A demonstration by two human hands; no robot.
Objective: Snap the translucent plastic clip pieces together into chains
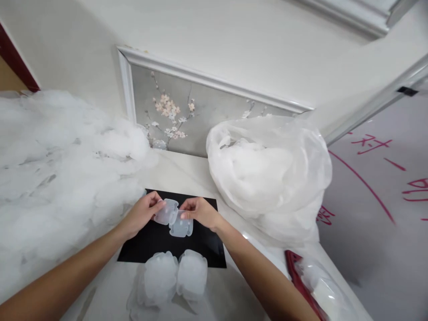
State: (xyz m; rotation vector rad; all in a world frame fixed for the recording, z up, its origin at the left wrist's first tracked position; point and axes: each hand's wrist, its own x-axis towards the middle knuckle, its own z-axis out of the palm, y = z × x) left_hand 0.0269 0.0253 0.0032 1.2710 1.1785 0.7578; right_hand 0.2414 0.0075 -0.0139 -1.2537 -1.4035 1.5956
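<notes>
My left hand (147, 210) pinches a translucent plastic piece (166, 212) between thumb and fingers. A second translucent piece (181, 226), lower and to the right, is pinched by my right hand (197, 211). The two pieces overlap at their edges, above a black mat (147, 243). Just in front of the mat, partly over its front edge, sit two stacks of similar frosted pieces, a left stack (160, 277) and a right stack (192, 273).
A big heap of translucent pieces (60, 178) covers the left side. An open clear bag (267, 178) with white contents stands at the back right. A red object (302, 283) and a clear plastic packet (326, 290) lie at the right edge, beside a whiteboard (377, 200).
</notes>
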